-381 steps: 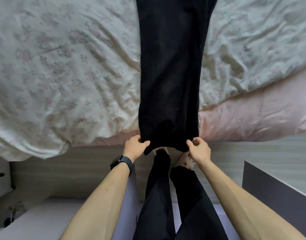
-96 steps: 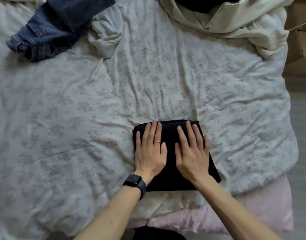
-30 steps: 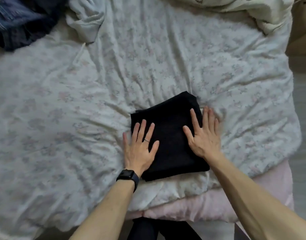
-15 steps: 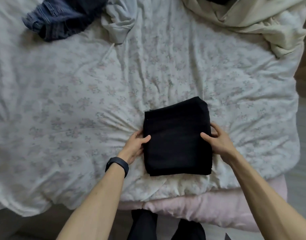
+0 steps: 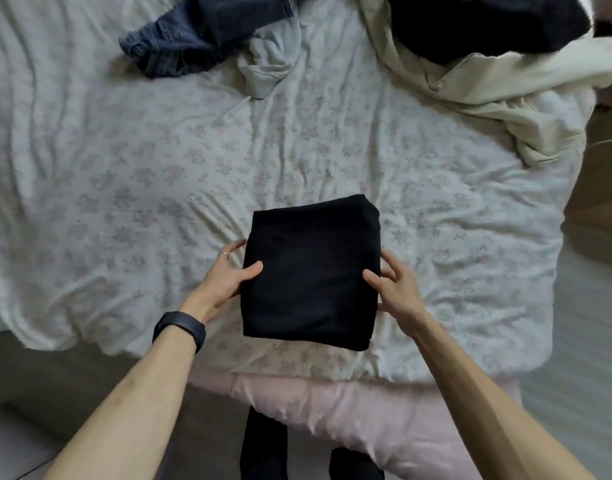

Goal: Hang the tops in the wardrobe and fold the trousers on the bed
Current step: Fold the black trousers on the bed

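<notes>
The black trousers [image 5: 311, 271] are folded into a compact square over the near middle of the bed [image 5: 124, 174]. My left hand [image 5: 224, 275] grips the square's left edge, thumb on top and fingers tucked underneath. My right hand [image 5: 394, 289] grips the right edge the same way. A pair of blue jeans [image 5: 190, 32] lies crumpled at the far left of the bed. A pale grey garment [image 5: 269, 60] lies bunched next to the jeans.
A cream garment [image 5: 477, 81] with a dark garment [image 5: 484, 22] on top of it is piled at the far right. A pink sheet edge [image 5: 332, 400] hangs below the floral duvet. My legs stand against the bed's near side.
Flat palms pressed on the folded trousers earlier. Both hands have since slid to its side edges and taken hold, and the bundle now looks slightly raised off the duvet.
</notes>
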Action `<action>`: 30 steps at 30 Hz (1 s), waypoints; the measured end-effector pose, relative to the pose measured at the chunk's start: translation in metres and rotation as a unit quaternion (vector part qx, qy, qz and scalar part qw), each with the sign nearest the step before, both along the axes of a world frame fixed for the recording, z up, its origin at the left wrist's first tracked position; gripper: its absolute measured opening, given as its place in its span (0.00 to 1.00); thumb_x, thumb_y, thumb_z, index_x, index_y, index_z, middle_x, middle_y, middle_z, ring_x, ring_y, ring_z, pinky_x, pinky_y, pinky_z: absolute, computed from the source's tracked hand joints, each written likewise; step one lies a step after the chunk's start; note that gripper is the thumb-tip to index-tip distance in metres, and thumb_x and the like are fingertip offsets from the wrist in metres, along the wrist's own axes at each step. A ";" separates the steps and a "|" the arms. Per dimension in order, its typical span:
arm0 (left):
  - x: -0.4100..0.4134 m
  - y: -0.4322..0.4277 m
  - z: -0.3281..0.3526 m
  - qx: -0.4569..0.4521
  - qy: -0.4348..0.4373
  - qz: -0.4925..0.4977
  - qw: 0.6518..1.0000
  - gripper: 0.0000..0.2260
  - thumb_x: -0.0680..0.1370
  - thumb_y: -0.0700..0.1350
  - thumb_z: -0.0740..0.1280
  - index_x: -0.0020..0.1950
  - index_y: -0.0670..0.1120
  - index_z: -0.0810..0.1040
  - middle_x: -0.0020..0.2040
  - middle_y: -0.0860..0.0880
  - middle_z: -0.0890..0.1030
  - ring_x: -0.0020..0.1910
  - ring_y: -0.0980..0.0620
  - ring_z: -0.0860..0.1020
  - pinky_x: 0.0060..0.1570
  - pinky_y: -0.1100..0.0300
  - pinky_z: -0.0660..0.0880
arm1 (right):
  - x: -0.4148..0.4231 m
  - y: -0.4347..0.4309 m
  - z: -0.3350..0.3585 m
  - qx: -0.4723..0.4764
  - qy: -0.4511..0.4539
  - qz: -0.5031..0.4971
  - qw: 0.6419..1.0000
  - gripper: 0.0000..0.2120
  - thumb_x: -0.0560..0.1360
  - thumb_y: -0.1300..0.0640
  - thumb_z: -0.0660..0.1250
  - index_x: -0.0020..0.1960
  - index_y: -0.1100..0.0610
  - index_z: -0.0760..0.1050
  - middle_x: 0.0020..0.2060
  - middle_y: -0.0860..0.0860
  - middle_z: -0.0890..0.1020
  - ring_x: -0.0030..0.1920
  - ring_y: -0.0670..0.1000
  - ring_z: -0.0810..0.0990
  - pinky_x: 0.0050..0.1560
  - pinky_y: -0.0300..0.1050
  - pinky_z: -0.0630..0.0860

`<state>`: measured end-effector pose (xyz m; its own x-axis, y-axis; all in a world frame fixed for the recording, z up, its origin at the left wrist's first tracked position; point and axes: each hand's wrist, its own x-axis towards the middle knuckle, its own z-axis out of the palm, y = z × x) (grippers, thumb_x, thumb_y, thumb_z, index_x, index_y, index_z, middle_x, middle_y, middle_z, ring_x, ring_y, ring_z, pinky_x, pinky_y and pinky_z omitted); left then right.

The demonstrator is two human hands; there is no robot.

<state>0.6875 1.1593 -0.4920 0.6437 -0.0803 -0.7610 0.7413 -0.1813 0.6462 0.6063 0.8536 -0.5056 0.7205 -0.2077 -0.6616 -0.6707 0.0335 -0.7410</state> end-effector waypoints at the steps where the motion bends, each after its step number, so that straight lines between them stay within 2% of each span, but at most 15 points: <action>1: -0.010 0.003 0.016 0.005 -0.015 0.010 1.000 0.32 0.77 0.42 0.74 0.77 0.56 0.64 0.59 0.45 0.84 0.55 0.47 0.84 0.52 0.54 0.79 | -0.003 0.000 0.013 0.009 -0.009 0.006 1.000 0.25 0.78 0.56 0.70 0.70 0.35 0.72 0.54 0.50 0.84 0.50 0.50 0.86 0.47 0.60 0.84; 4: -0.038 0.018 0.074 0.003 -0.044 0.039 0.998 0.29 0.78 0.41 0.72 0.75 0.55 0.66 0.54 0.43 0.86 0.51 0.48 0.85 0.48 0.57 0.79 | -0.004 0.001 0.063 0.059 -0.037 0.042 0.997 0.26 0.79 0.59 0.70 0.72 0.38 0.72 0.54 0.51 0.84 0.52 0.50 0.86 0.42 0.54 0.85; 6: -0.062 0.039 0.125 -0.009 -0.052 0.066 0.996 0.31 0.76 0.41 0.74 0.75 0.56 0.66 0.54 0.41 0.86 0.50 0.47 0.85 0.46 0.58 0.80 | -0.001 0.008 0.108 0.094 -0.054 0.105 0.989 0.26 0.79 0.59 0.70 0.72 0.38 0.72 0.54 0.49 0.85 0.54 0.49 0.85 0.40 0.49 0.83; 9: -0.107 0.071 0.194 -0.021 -0.058 0.116 0.991 0.40 0.69 0.44 0.79 0.77 0.57 0.64 0.58 0.41 0.84 0.55 0.44 0.83 0.56 0.50 0.77 | 0.004 0.029 0.169 0.115 -0.069 0.186 0.973 0.26 0.79 0.60 0.70 0.72 0.38 0.72 0.54 0.47 0.86 0.54 0.47 0.85 0.40 0.46 0.82; 12: -0.160 0.092 0.247 -0.025 -0.073 0.178 0.981 0.31 0.76 0.38 0.73 0.76 0.53 0.67 0.59 0.45 0.84 0.56 0.47 0.83 0.56 0.50 0.76 | -0.003 0.061 0.216 0.125 -0.087 0.262 0.953 0.27 0.79 0.58 0.70 0.72 0.37 0.70 0.54 0.47 0.86 0.55 0.47 0.85 0.42 0.47 0.83; 14: -0.195 0.102 0.273 -0.023 -0.084 0.206 0.975 0.29 0.77 0.38 0.71 0.75 0.53 0.68 0.60 0.46 0.84 0.57 0.47 0.83 0.56 0.49 0.77 | -0.009 0.080 0.239 0.128 -0.103 0.291 0.943 0.26 0.79 0.59 0.70 0.72 0.37 0.71 0.55 0.48 0.85 0.55 0.49 0.85 0.42 0.47 0.83; 18: -0.307 0.143 0.326 -0.005 -0.137 0.304 0.943 0.34 0.75 0.37 0.74 0.77 0.55 0.66 0.62 0.44 0.83 0.62 0.43 0.81 0.66 0.39 0.73 | -0.041 0.154 0.285 0.157 -0.141 0.388 0.897 0.27 0.79 0.61 0.69 0.73 0.41 0.71 0.55 0.50 0.85 0.55 0.50 0.85 0.41 0.48 0.83; 23: -0.433 0.170 0.367 0.050 -0.157 0.390 0.906 0.34 0.75 0.35 0.73 0.76 0.59 0.66 0.60 0.46 0.84 0.61 0.46 0.82 0.57 0.44 0.79 | -0.100 0.230 0.316 0.195 -0.155 0.491 0.835 0.28 0.79 0.62 0.69 0.74 0.41 0.71 0.55 0.52 0.85 0.56 0.53 0.85 0.41 0.49 0.83; 27: -0.516 0.173 0.397 0.106 -0.179 0.474 0.856 0.33 0.74 0.34 0.74 0.74 0.59 0.71 0.63 0.50 0.82 0.62 0.47 0.81 0.58 0.41 0.79 | -0.149 0.282 0.342 0.245 -0.166 0.555 0.777 0.28 0.79 0.64 0.68 0.75 0.44 0.70 0.56 0.51 0.85 0.58 0.52 0.84 0.42 0.50 0.83; 30: -0.570 0.160 0.426 0.145 -0.200 0.526 0.813 0.32 0.75 0.33 0.73 0.73 0.59 0.73 0.64 0.52 0.82 0.62 0.49 0.81 0.57 0.42 0.79 | -0.179 0.318 0.367 0.274 -0.173 0.602 0.730 0.29 0.79 0.64 0.69 0.76 0.46 0.68 0.57 0.52 0.85 0.58 0.52 0.84 0.46 0.56 0.84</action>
